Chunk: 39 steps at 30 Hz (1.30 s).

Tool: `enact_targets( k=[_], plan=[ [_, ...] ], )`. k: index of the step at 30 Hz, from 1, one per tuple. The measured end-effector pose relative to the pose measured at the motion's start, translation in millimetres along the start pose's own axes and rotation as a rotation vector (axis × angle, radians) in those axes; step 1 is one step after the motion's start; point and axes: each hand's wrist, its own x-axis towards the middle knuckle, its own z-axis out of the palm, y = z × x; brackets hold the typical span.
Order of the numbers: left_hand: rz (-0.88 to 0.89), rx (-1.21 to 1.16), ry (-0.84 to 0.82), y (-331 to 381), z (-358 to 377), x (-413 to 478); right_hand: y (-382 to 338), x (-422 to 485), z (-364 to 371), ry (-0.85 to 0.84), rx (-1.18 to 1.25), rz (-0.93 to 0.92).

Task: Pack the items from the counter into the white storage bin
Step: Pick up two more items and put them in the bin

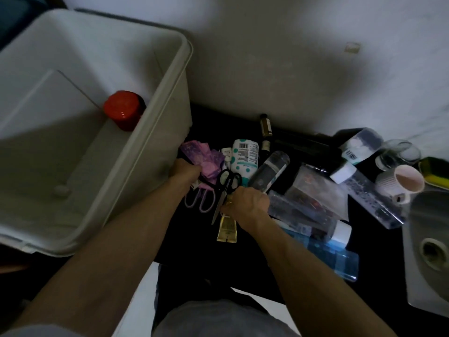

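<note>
Dim light falls on a black counter [199, 242] set against a pale wall, seen from above.

The right hand [245, 203] lies knuckles up with its fingers curled round the upper end of a yellow translucent tube [227, 228], which points back toward the person. Black-handled scissors [227, 184] lie just to the left of this hand, their blades running down beside the tube. The left hand [185, 172] is clenched on a bundle of pink-purple patterned packets [202, 158] at the foot of the bin's near wall. Below it lie lilac-handled scissors [200, 200].

Further out, behind the black scissors, lies a white bottle with teal dots [244, 156], and to its right a clear round bottle [269, 171] lies tilted. A small brown glass bottle [266, 125] stands near the wall. To the right of the right hand are clear plastic boxes [315, 188] and a blue transparent bottle [332, 259] on its side. Near the right edge sit a pink mug [403, 183] and a drinking glass [398, 154], beside a pale sink [427, 251].

On the left stands the large white plastic storage bin [170, 117], open, with a red-lidded jar [124, 110] inside against its right wall.
</note>
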Motion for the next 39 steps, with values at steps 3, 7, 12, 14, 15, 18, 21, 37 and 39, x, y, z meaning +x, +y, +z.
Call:
enact_targets(
  k=[3,7,12,14,15,18,21,37,39],
  plan=[
    [0.007,0.079,-0.060,10,-4,-17,-1,-2,1,0.035,-0.022,-0.002],
    [-0.009,0.063,-0.100,15,-6,-25,-3,-7,5,0.059,-0.043,0.006],
    [0.031,0.078,-0.103,15,-15,-21,-2,-13,1,0.033,0.013,-0.003],
    [0.083,0.084,-0.096,17,-20,-23,-3,-13,-5,0.031,0.050,0.000],
    [0.096,0.082,-0.093,17,-22,-22,-4,-14,-8,0.034,0.076,0.007],
    [0.122,0.083,-0.108,27,-29,-35,-2,-19,-22,0.047,0.140,0.014],
    [0.148,0.083,-0.091,41,-36,-54,1,-25,-35,0.063,0.147,0.024],
    [0.461,-0.024,-0.130,126,-71,-113,0,-51,-106,0.366,0.300,0.169],
    [0.507,-0.057,-0.138,138,-76,-119,-2,-54,-118,0.402,0.317,0.183]
  ],
)
